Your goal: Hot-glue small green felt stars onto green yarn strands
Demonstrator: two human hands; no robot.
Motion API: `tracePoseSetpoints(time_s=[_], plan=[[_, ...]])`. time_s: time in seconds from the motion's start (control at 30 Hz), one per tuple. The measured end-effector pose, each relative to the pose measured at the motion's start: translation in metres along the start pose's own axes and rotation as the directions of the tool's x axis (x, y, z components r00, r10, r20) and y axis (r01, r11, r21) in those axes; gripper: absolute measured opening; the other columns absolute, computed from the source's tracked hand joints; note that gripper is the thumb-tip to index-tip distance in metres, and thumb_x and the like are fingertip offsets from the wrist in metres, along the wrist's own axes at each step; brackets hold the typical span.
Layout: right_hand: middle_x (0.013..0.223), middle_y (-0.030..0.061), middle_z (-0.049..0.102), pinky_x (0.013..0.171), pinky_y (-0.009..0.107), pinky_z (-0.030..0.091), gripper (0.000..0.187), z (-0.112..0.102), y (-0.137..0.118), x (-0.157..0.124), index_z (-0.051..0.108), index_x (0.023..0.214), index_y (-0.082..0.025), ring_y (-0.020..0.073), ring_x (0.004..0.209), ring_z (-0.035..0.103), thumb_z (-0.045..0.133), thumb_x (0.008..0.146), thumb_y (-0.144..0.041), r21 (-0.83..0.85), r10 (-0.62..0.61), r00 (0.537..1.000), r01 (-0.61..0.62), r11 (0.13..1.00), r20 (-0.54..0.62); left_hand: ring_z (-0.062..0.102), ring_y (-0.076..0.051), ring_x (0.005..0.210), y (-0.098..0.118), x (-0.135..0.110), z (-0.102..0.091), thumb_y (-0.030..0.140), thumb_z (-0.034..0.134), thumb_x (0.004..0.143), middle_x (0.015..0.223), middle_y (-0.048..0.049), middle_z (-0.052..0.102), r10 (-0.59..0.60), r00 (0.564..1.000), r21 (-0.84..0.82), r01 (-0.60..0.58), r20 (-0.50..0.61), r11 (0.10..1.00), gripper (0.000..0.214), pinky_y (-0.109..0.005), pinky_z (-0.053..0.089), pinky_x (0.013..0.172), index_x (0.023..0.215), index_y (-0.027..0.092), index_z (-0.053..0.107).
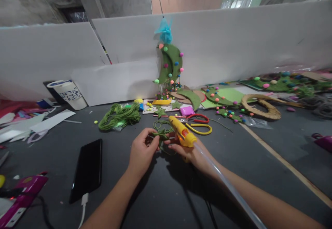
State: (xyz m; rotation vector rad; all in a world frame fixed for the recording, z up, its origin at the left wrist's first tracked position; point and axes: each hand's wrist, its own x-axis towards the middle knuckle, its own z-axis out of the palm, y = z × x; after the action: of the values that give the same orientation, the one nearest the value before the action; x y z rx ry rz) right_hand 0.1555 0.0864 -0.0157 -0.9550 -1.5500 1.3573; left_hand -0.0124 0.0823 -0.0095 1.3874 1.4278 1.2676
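My right hand (187, 152) grips a yellow glue gun (181, 132) whose nozzle points away toward the back of the table; a clear glue stick (228, 187) trails from its rear over my forearm. My left hand (142, 149) is closed in a pinch on a small green felt star with green cord (160, 135), held just left of the gun. Both hands hover low over the dark table (160, 194). A bundle of green cord (119, 117) lies behind my left hand.
A black phone (88, 168) on a white cable lies at left. Red-and-yellow scissors (198, 123), a pink box (186, 110), felt crescents with pompoms (169, 63), a straw wreath (261, 106), a paper cup (67, 93) and white partition boards (233, 42) stand behind. Pink tools sit at the far left.
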Motion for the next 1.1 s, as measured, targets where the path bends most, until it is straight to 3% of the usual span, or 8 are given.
tracePoseSetpoints(time_s=[0.2, 0.33, 0.43, 0.53, 0.67, 0.8, 0.93, 1.1], plan=[[0.107, 0.01, 0.061, 0.088, 0.039, 0.046, 0.025, -0.003, -0.001, 0.001, 0.051, 0.101, -0.018, 0.0211, 0.095, 0.062, 0.054, 0.076, -0.022, -0.021, 0.009, 1.0, -0.009, 1.0, 0.017, 0.057, -0.013, 0.052, -0.002, -0.002, -0.001, 0.027, 0.059, 0.072, 0.062, 0.0018, 0.06, 0.107, 0.993, 0.178, -0.095, -0.055, 0.979, 0.006, -0.022, 0.043, 0.055, 0.076, 0.022, 0.059], [0.105, 0.0079, 0.061, 0.084, 0.036, 0.047, 0.022, -0.002, 0.004, -0.002, 0.047, 0.099, -0.021, 0.0202, 0.093, 0.062, 0.053, 0.077, -0.021, -0.152, -0.068, 0.997, 0.063, 0.986, -0.033, 0.057, -0.014, 0.053, -0.002, 0.0, -0.002, 0.027, 0.062, 0.069, 0.061, 0.0012, 0.06, 0.096, 0.992, 0.133, -0.084, -0.084, 0.988, 0.008, -0.022, 0.043, 0.054, 0.075, 0.021, 0.061], [0.101, 0.007, 0.06, 0.082, 0.035, 0.046, 0.022, 0.001, 0.0, -0.008, 0.046, 0.098, -0.022, 0.0207, 0.092, 0.059, 0.053, 0.077, -0.018, -0.324, -0.146, 0.989, 0.125, 0.938, -0.041, 0.059, -0.015, 0.05, -0.004, 0.003, -0.001, 0.028, 0.064, 0.067, 0.056, 0.003, 0.058, 0.004, 0.993, 0.015, -0.002, -0.117, 1.0, 0.014, -0.023, 0.044, 0.051, 0.077, 0.021, 0.059], [0.099, 0.0067, 0.06, 0.081, 0.033, 0.046, 0.027, 0.01, -0.003, -0.016, 0.046, 0.101, -0.022, 0.0205, 0.091, 0.058, 0.053, 0.075, -0.016, -0.411, -0.185, 0.982, 0.183, 0.893, 0.035, 0.058, -0.013, 0.047, -0.008, 0.006, 0.003, 0.03, 0.063, 0.066, 0.057, 0.0054, 0.056, -0.12, 0.986, -0.172, 0.099, -0.115, 0.98, 0.019, -0.021, 0.043, 0.044, 0.08, 0.021, 0.054], [0.112, 0.0092, 0.055, 0.088, 0.032, 0.043, 0.038, 0.025, -0.002, -0.021, 0.043, 0.111, -0.02, 0.0201, 0.103, 0.053, 0.054, 0.075, -0.017, -0.385, -0.293, 0.931, 0.357, 0.851, 0.215, 0.049, -0.007, 0.043, -0.01, 0.005, 0.007, 0.025, 0.065, 0.062, 0.055, 0.0072, 0.053, -0.264, 0.964, -0.431, 0.22, -0.043, 0.875, 0.02, -0.017, 0.038, 0.041, 0.075, 0.018, 0.052], [0.12, 0.0127, 0.05, 0.097, 0.033, 0.038, 0.024, 0.031, 0.0, -0.021, 0.046, 0.104, -0.017, 0.0196, 0.115, 0.045, 0.051, 0.08, -0.022, -0.362, -0.392, 0.868, 0.486, 0.795, 0.304, 0.054, -0.008, 0.049, -0.009, 0.002, 0.007, 0.021, 0.066, 0.06, 0.06, 0.0049, 0.058, -0.345, 0.938, -0.599, 0.295, 0.033, 0.744, 0.022, -0.019, 0.043, 0.049, 0.077, 0.016, 0.052], [0.124, 0.0147, 0.048, 0.1, 0.034, 0.036, 0.026, 0.032, 0.003, -0.02, 0.045, 0.107, -0.016, 0.0195, 0.12, 0.041, 0.05, 0.082, -0.022, -0.394, -0.387, 0.864, 0.493, 0.775, 0.321, 0.057, -0.01, 0.05, -0.014, 0.005, 0.005, 0.019, 0.065, 0.059, 0.059, 0.0046, 0.059, -0.417, 0.905, -0.662, 0.361, 0.081, 0.656, 0.02, -0.02, 0.045, 0.051, 0.074, 0.016, 0.053], [0.122, 0.0167, 0.05, 0.102, 0.037, 0.034, 0.026, 0.034, 0.011, -0.02, 0.048, 0.105, -0.015, 0.0213, 0.126, 0.035, 0.05, 0.08, -0.022, -0.432, -0.392, 0.854, 0.513, 0.741, 0.342, 0.053, -0.01, 0.04, -0.018, 0.012, 0.002, 0.022, 0.063, 0.06, 0.048, 0.0033, 0.055, -0.49, 0.861, -0.634, 0.454, 0.133, 0.626, 0.015, -0.022, 0.043, 0.044, 0.062, 0.016, 0.05]])
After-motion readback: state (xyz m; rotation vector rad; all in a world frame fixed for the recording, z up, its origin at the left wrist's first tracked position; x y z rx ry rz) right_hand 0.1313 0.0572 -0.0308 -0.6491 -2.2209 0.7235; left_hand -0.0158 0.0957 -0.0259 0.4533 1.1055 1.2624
